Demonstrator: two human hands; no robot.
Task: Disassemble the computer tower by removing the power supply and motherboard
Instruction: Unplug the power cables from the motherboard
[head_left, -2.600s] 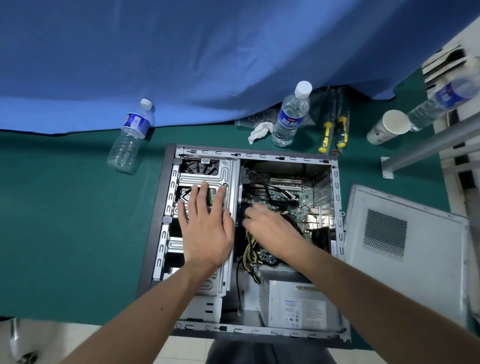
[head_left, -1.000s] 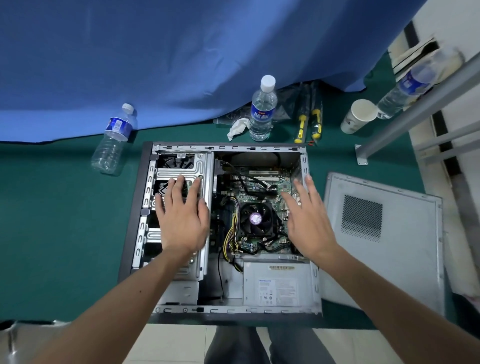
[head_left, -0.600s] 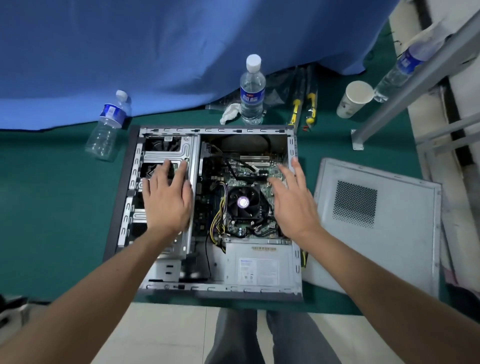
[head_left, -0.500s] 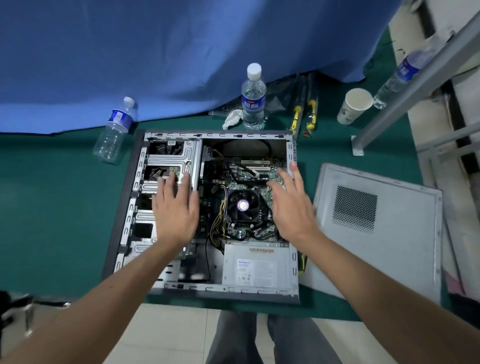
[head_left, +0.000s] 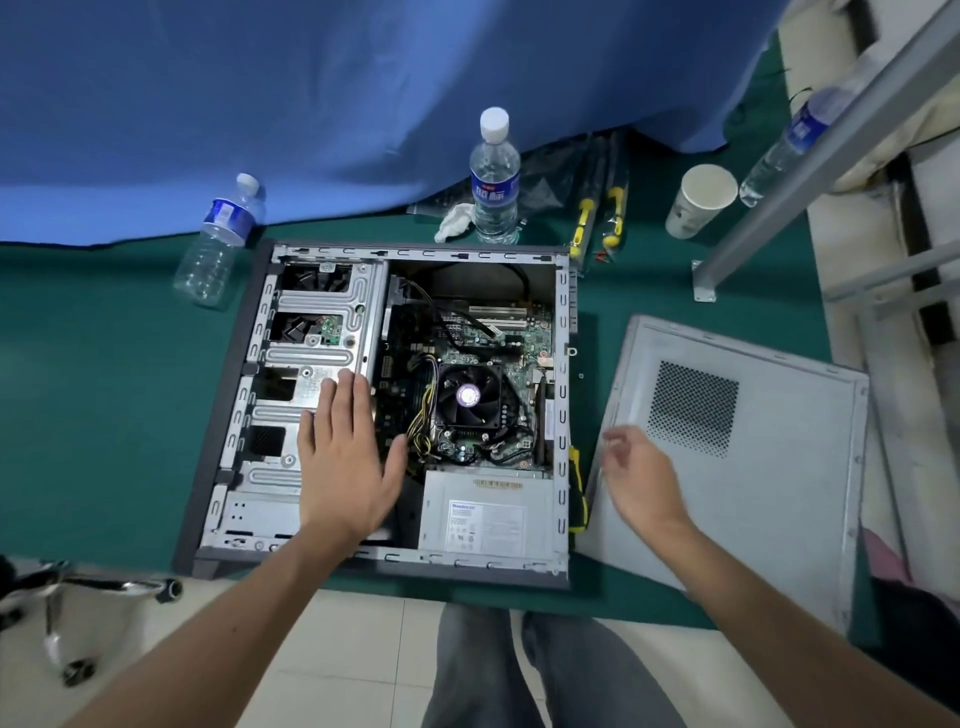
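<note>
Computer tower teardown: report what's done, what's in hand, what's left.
Done: side panel is off, lying beside the tower. In hand: nothing; left hand rests flat on the drive cage, right hand hovers above the panel. Left: power supply and motherboard both still inside.

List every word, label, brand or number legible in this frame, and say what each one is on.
No text reads with certainty.
Power supply: white sticker with a blue brand word and fine print, too small to read.
Upright water bottle: blue label with two white characters, too blurred to quote.
Lying water bottle: blue label, print unreadable.
Far right bottle: blue label, unreadable.
Paper cup: faint print, unreadable.
Motherboard: markings too small.
</note>
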